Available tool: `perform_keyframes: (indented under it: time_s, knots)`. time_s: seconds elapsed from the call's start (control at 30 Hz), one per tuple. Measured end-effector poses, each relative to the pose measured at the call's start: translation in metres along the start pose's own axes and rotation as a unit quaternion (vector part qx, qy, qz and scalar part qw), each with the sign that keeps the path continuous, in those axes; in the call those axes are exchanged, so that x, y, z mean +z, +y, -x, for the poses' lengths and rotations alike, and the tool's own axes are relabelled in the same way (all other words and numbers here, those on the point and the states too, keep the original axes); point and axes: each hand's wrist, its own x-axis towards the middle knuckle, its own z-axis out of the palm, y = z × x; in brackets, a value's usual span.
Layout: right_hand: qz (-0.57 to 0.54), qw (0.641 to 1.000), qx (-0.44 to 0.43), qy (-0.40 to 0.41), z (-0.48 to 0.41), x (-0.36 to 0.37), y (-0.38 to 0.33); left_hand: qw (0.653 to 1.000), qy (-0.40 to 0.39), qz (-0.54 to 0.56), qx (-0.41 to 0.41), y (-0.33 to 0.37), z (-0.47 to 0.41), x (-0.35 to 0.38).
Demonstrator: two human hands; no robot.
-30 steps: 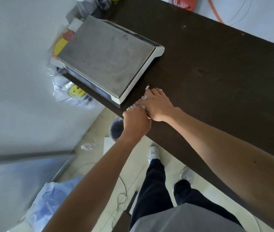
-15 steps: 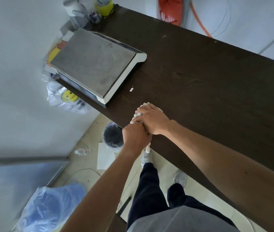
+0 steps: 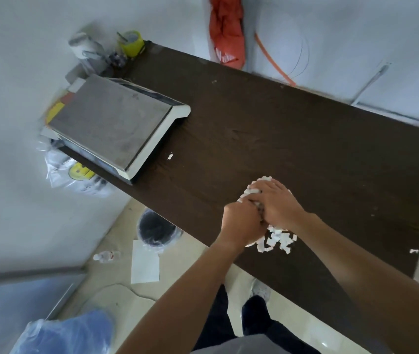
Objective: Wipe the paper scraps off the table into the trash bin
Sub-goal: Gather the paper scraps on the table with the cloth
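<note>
A heap of small white paper scraps (image 3: 278,238) lies on the dark brown table (image 3: 305,139) near its front edge. My right hand (image 3: 278,200) lies palm-down over the heap, fingers spread across the scraps. My left hand (image 3: 241,223) is curled against the heap's left side, knuckles up, with scraps showing beneath it. One stray scrap (image 3: 170,156) lies beside the scale and another (image 3: 413,250) near the table's right end. The black-lined trash bin (image 3: 154,229) stands on the floor below the table's front edge, left of my hands.
A flat grey scale (image 3: 116,129) fills the table's left end, with a yellow cup (image 3: 131,43) and clutter behind it. On the floor are a white sheet (image 3: 144,264), a small bottle (image 3: 106,256), a blue bag (image 3: 67,333) and my shoes.
Both hands, still together, have moved right along the table away from the scale, and more of the scrap heap shows under them. A stray scrap was left behind by the scale.
</note>
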Motion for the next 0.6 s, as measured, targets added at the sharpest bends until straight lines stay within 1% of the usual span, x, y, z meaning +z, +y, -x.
perform_keyframes:
  time_s: [0.13, 0.23, 0.33, 0.43, 0.6]
  knots:
    - [0.006, 1.0, 0.0, 0.011, 0.012, 0.0, 0.016, 1.0, -0.005, 0.01, -0.016, 0.02, -0.004, 0.005]
    - [0.043, 0.999, -0.012, -0.005, -0.004, -0.006, 0.006, 0.999, 0.007, 0.031, -0.028, 0.007, -0.005, 0.0]
    - [0.051, 0.998, -0.028, -0.016, -0.028, -0.007, -0.021, 0.998, -0.004, 0.027, -0.057, -0.023, 0.001, -0.007]
    - [0.028, 0.998, -0.05, 0.009, -0.052, 0.007, -0.062, 0.996, -0.032, 0.002, -0.083, -0.065, 0.016, -0.006]
    - [0.04, 0.993, -0.111, 0.005, -0.105, 0.032, -0.117, 0.989, -0.049, -0.025, -0.138, -0.131, 0.037, 0.002]
